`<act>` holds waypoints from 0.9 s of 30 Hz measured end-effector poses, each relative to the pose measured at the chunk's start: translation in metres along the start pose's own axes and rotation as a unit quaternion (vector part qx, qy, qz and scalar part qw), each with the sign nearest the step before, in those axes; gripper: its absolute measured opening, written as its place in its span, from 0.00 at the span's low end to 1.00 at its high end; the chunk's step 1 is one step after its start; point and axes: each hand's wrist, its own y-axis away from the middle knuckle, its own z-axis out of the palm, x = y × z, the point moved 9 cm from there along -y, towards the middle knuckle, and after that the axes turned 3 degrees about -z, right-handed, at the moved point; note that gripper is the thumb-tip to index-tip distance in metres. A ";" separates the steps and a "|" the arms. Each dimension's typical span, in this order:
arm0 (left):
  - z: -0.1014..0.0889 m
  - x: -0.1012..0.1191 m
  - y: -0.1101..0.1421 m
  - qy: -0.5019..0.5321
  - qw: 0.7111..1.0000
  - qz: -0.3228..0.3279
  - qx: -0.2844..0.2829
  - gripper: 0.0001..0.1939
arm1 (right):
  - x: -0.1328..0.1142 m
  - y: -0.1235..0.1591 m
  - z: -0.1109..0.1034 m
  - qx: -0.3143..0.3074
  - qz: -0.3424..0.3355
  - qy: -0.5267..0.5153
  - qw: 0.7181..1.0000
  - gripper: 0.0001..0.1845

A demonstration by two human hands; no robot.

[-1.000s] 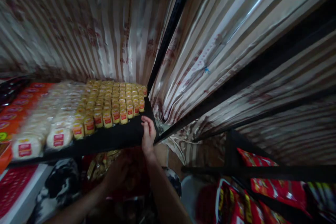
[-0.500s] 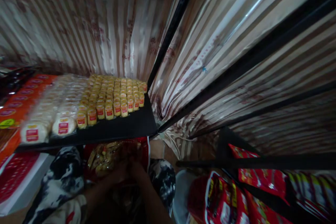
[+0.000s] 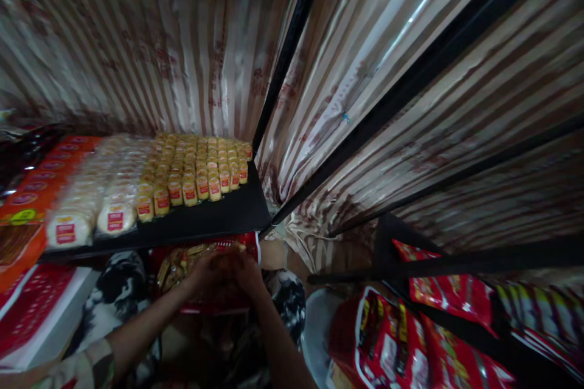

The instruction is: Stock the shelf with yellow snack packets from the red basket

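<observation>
Under the shelf edge, a red basket (image 3: 252,243) sits between my knees with clear-wrapped, yellowish-brown snack packets (image 3: 173,266) in its left part. My left hand (image 3: 208,273) and my right hand (image 3: 249,273) are close together over the basket's right part. Their fingers curl inward around something brownish, too dark to make out. Above them, on the black shelf (image 3: 205,219), stand rows of small yellow packaged cakes (image 3: 189,191) with red labels. Round white packaged cakes (image 3: 116,219) stand in rows to their left.
Orange packs (image 3: 27,219) lie at the shelf's left end, with a red-and-white box (image 3: 36,310) below. Red snack bags (image 3: 387,340) fill a basket at right, and more red bags (image 3: 451,292) lie on another shelf. Black metal posts (image 3: 292,55) cross before a striped curtain (image 3: 182,42).
The view has shifted slightly. My hands have risen a little within the basket and stay close together, and my left forearm now reaches in from farther left.
</observation>
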 end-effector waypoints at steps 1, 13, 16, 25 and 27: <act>-0.009 0.006 0.002 0.004 1.000 0.008 0.008 0.20 | -0.004 0.000 -0.005 0.005 -0.012 -0.013 1.000 0.18; -0.053 0.072 0.019 0.071 0.996 0.012 -0.051 0.29 | -0.031 -0.008 -0.025 -0.009 -0.009 -0.363 0.932 0.21; -0.058 0.089 0.017 0.058 0.997 0.036 -0.039 0.30 | -0.042 -0.010 -0.035 0.009 -0.013 -0.401 0.916 0.22; -0.091 0.132 -0.030 -0.065 0.987 0.098 0.105 0.24 | -0.066 -0.033 -0.066 0.099 -0.044 -0.327 0.939 0.22; -0.100 0.147 -0.047 -0.075 0.983 0.130 0.107 0.20 | -0.069 -0.048 -0.080 0.149 -0.058 -0.277 0.947 0.23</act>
